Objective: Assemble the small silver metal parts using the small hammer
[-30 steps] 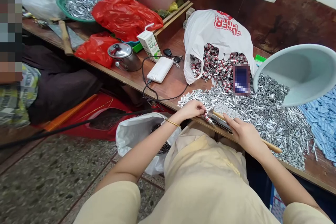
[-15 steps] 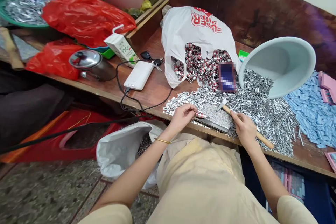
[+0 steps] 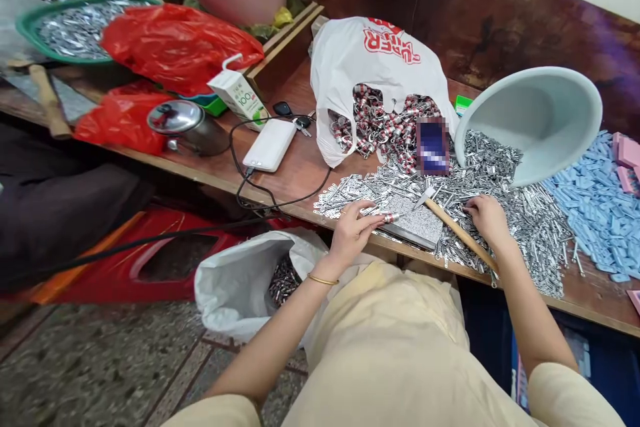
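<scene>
Beside right hand point(image 3: 487, 215), hammer point(image 3: 453, 227), metal pile point(image 3: 520, 220).

Counter point(image 3: 320, 167): worn brown wood, dull sheen. Metal clips point(image 3: 520, 220): bright, shiny silver pile. Stone slab point(image 3: 417, 220): speckled grey, rough, matt. Hammer point(image 3: 457, 230): bare wood handle, metal head. Basin point(image 3: 540, 120): smooth pale plastic. White bag point(image 3: 380, 57): thin crinkly plastic, glossy. Pot point(image 3: 183, 123): polished steel.

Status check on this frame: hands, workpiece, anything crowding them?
Left hand pinches small red-and-silver piece at stone slab. Right hand on metal pile. Hammer lies between.
</scene>
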`<act>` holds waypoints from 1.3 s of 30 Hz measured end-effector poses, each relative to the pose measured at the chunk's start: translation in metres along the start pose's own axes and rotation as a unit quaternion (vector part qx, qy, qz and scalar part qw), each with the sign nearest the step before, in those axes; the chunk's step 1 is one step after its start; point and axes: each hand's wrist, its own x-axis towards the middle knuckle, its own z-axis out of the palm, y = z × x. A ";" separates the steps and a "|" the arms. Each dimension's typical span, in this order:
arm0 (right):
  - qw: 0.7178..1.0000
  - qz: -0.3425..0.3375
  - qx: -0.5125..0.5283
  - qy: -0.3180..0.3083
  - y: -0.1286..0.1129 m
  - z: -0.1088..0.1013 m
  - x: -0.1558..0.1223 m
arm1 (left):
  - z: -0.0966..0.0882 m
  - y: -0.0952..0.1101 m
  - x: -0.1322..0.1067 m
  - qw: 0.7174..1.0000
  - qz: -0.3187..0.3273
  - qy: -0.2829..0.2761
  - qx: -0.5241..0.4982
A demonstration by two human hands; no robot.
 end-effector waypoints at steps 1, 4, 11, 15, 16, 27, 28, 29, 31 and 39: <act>1.000 0.007 0.007 0.007 -0.002 -0.002 -0.003 | 0.001 -0.001 -0.001 1.000 0.019 0.009 0.010; 0.994 0.046 0.092 0.047 -0.013 -0.015 -0.018 | 0.002 -0.004 -0.004 0.999 0.038 -0.005 0.004; 0.938 -0.071 0.338 0.020 -0.117 -0.015 -0.033 | 0.006 -0.007 -0.008 0.999 0.029 0.010 -0.018; 0.906 -0.195 0.375 -0.004 -0.168 0.011 -0.020 | 0.007 -0.007 -0.008 0.999 0.047 0.005 0.009; 0.911 -0.203 0.359 -0.002 -0.174 0.017 -0.018 | 0.006 -0.006 -0.007 0.999 0.041 0.000 0.020; 0.928 -0.198 0.312 0.050 -0.171 0.041 -0.027 | 0.001 0.006 -0.004 0.997 0.026 -0.049 0.055; 0.928 -0.201 0.309 0.055 -0.172 0.040 -0.027 | 0.000 0.006 -0.004 0.996 0.041 -0.056 0.051; 0.926 -0.205 0.311 0.061 -0.173 0.039 -0.028 | 0.000 0.006 -0.004 0.995 0.052 -0.064 0.050; 0.921 -0.213 0.319 0.071 -0.175 0.036 -0.030 | 0.001 0.004 -0.005 0.993 0.064 -0.075 0.059; 0.934 -0.217 0.268 0.089 -0.183 0.032 -0.033 | 0.000 -0.008 -0.006 0.992 0.078 -0.075 0.067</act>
